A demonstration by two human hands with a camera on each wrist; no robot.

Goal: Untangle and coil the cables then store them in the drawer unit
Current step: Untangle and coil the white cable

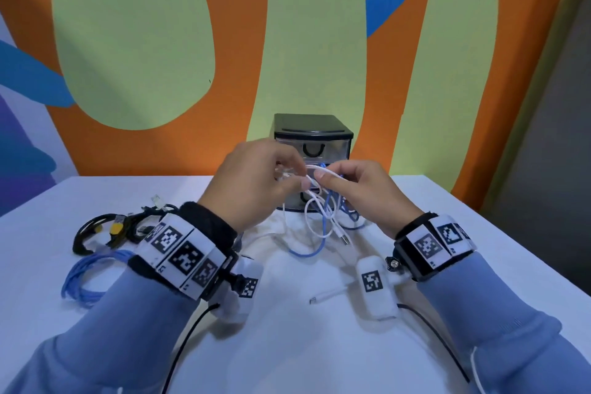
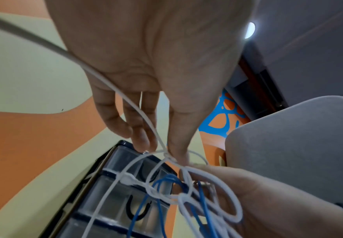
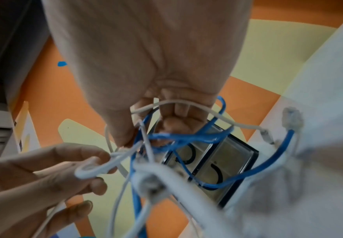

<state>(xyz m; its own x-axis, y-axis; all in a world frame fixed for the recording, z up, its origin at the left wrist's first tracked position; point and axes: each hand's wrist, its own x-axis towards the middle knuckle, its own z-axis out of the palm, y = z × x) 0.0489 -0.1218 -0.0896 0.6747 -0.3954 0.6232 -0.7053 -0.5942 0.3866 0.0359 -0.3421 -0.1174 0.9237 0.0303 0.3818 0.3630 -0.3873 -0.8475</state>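
A white cable [image 1: 311, 201] and a blue cable [image 1: 303, 254] are knotted together and hang in the air in front of the black drawer unit [image 1: 311, 129]. My left hand [image 1: 287, 176] pinches a white loop between thumb and fingers [image 2: 144, 141]. My right hand [image 1: 323, 177] pinches the white cable close beside it. The blue cable [image 3: 187, 136] runs across my right fingers [image 3: 172, 125]. The tangle's lower loops and a USB plug [image 1: 343, 238] trail onto the table. The drawers [image 3: 233, 154] are shut.
At the table's left lie a coiled blue cable [image 1: 92, 278] and a black cable with a yellow plug [image 1: 105, 230]. A loose white connector end [image 1: 326, 296] lies near me at the centre. The white table [image 1: 479, 249] ends at the painted wall behind the unit.
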